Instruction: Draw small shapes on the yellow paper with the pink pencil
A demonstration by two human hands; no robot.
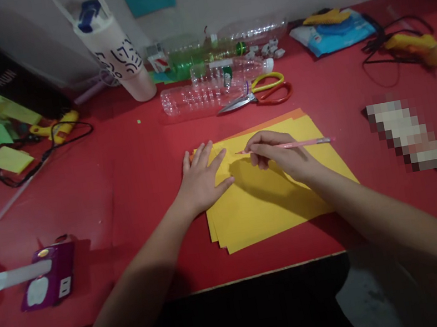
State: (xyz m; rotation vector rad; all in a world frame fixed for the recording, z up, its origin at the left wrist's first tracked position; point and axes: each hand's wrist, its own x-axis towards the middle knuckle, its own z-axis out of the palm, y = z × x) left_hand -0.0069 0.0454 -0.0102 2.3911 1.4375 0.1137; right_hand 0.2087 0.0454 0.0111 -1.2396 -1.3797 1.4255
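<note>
A stack of yellow paper (268, 205) lies at the middle of the red table, with an orange sheet (298, 112) showing at its back edge. My left hand (203, 180) rests flat on the stack's left side, its fingers spread and holding nothing. Over the paper, my right hand (276, 154) is closed on a pink pencil (303, 143). The pencil's tip points left, close to the left hand's fingers, at or just above the sheet; whether it touches cannot be told.
Behind the paper lie scissors (239, 103) and clear plastic bottles (206, 95). A white tumbler (119, 57) stands at the back left. Yellow glue guns lie at left (58, 128) and right (418, 48). A purple box (47, 275) sits front left. The table's front edge (263, 274) is near.
</note>
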